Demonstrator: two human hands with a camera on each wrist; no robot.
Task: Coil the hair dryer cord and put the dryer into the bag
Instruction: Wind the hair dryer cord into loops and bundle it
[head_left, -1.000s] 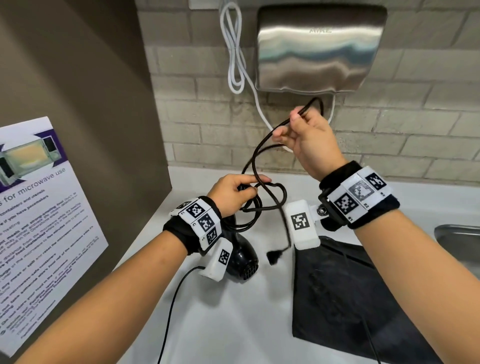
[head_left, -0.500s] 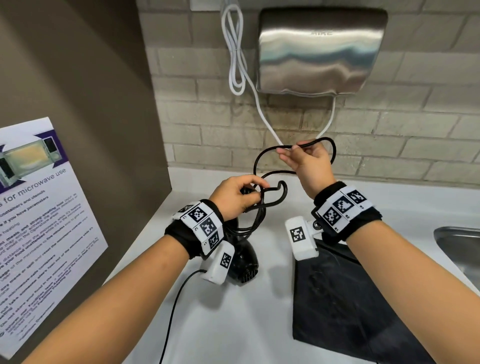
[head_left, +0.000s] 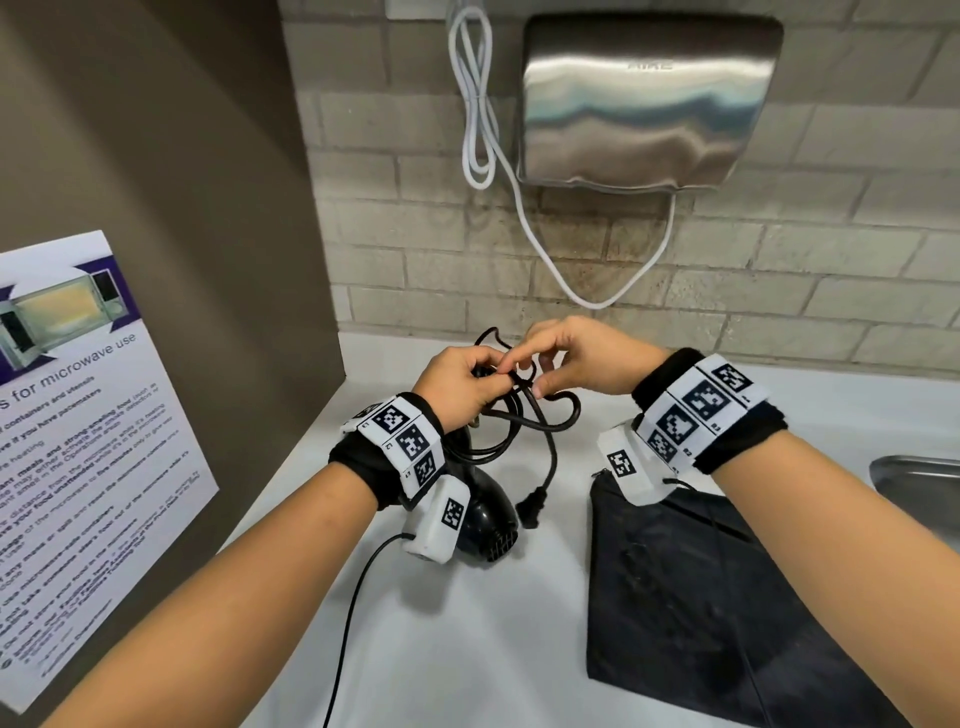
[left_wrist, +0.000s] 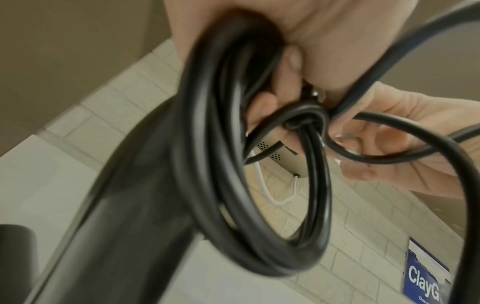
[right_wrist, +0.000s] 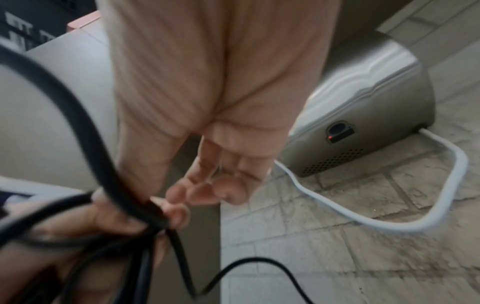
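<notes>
The black hair dryer (head_left: 485, 517) lies on the white counter under my left wrist; its handle (left_wrist: 116, 205) fills the left wrist view. My left hand (head_left: 491, 371) grips the coiled black cord (head_left: 519, 423) above it, several loops hanging from the fingers (left_wrist: 233, 185). My right hand (head_left: 532, 376) meets it from the right and pinches a free loop of cord (left_wrist: 376, 160) wound round the bundle. The plug (head_left: 532, 506) dangles beside the dryer. In the right wrist view the cord (right_wrist: 103, 156) crosses to both hands. The flat black bag (head_left: 701, 597) lies under my right forearm.
A steel hand dryer (head_left: 644, 98) hangs on the brick wall with its white cable (head_left: 478, 104) looped beside it. A brown panel with a microwave poster (head_left: 78, 441) closes the left side. A metal sink rim (head_left: 919, 478) shows at right. A thin wrist-camera wire (head_left: 353, 623) trails over the counter (head_left: 467, 649).
My right hand came down from in front of the hand dryer, bringing its raised loop of cord to the left hand. The hands now touch at the bundle.
</notes>
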